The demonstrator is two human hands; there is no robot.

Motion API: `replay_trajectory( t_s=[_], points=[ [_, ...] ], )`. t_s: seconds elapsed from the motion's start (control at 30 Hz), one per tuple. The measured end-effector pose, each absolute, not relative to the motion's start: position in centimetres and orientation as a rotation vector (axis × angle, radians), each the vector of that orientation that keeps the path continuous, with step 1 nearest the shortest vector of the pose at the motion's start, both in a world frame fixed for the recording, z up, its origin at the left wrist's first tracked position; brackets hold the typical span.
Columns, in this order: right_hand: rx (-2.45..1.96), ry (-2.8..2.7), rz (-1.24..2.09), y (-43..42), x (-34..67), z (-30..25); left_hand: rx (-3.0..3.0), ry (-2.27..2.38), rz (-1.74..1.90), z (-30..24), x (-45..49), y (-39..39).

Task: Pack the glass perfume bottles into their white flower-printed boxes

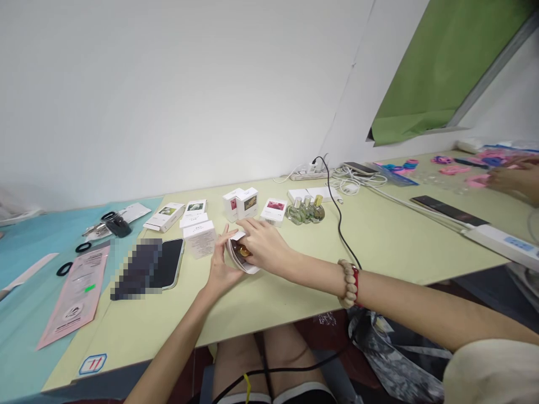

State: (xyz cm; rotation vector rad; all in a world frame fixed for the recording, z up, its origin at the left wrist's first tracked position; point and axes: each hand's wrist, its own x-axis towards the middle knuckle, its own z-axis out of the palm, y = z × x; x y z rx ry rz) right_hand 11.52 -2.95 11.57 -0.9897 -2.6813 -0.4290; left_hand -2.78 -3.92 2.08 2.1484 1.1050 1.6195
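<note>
**Left hand (221, 268) and right hand (267, 247) at an open box (252, 269)**

The yellow table (278, 306) bears a pink packet (78, 297) and a phone (169, 265) at left, white cartons (200, 240) nearer the middle, three bottles (306, 215) further right; a black cable (339, 223) curves past them to the right arm (404, 297). The left hand is clamped on the box's side; the right's fingers are at its mouth, whether gripping I cannot tell. The box, tilted just right of a standing carton, holds something with a gold top (244, 252).
</note>
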Motion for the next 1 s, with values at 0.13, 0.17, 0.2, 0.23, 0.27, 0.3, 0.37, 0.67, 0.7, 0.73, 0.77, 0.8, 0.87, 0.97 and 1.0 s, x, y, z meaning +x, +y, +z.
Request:
replay_trajectory(
  t_s=[0.13,0.17,0.2,0.23,0.27,0.3,0.37,0.67,0.7,0.73,0.77,0.8,0.87,0.97,1.0],
  points=[
    [-0.789,-2.674,-0.422,-1.9,11.6,10.5,2.231,1.205,1.663,2.0,-3.0,-3.9],
    [-0.733,-2.670,-0.408,-1.6,11.6,10.2,2.254,1.238,1.668,2.0,-3.1,-3.9],
    [-0.690,-2.662,-0.395,-1.4,11.6,9.9,2.273,1.265,1.666,1.9,-3.2,-3.8],
    [-0.662,-2.652,-0.386,-1.2,11.6,9.6,2.289,1.286,1.659,1.9,-3.2,-3.8],
    [-0.646,-2.645,-0.379,-1.1,11.6,9.4,2.302,1.303,1.650,1.8,-3.3,-3.8],
    [-0.643,-2.640,-0.375,-1.0,11.5,9.2,2.315,1.318,1.640,1.8,-3.3,-3.8],
    [-0.653,-2.643,-0.373,-0.9,11.5,8.9,2.341,1.349,1.635,1.7,-3.4,-3.7],
    [-0.621,-2.540,-0.266,-0.2,12.5,8.0,2.444,1.453,1.574,2.4,-2.9,-3.7],
    [-0.606,-2.530,-0.238,-0.1,12.6,8.0,2.454,1.458,1.563,2.5,-2.9,-3.7],
    [-0.590,-2.522,-0.208,-0.1,12.7,8.0,2.466,1.462,1.549,2.5,-2.8,-3.8],
    [-0.576,-2.514,-0.176,-0.1,12.9,8.1,2.477,1.465,1.532,2.6,-2.8,-3.8],
    [-0.569,-2.504,-0.143,-0.1,13.0,8.1,2.488,1.466,1.512,2.7,-2.8,-3.8],
    [-0.568,-2.480,-0.075,-0.2,13.4,8.1,2.516,1.458,1.461,2.8,-2.8,-3.9],
    [-0.603,-2.438,0.036,-0.5,14.4,7.9,2.581,1.458,1.330,3.3,-2.7,-4.0],
    [-0.620,-2.419,0.079,-0.5,14.8,7.7,2.603,1.461,1.276,3.5,-2.6,-4.1]
  ],
)
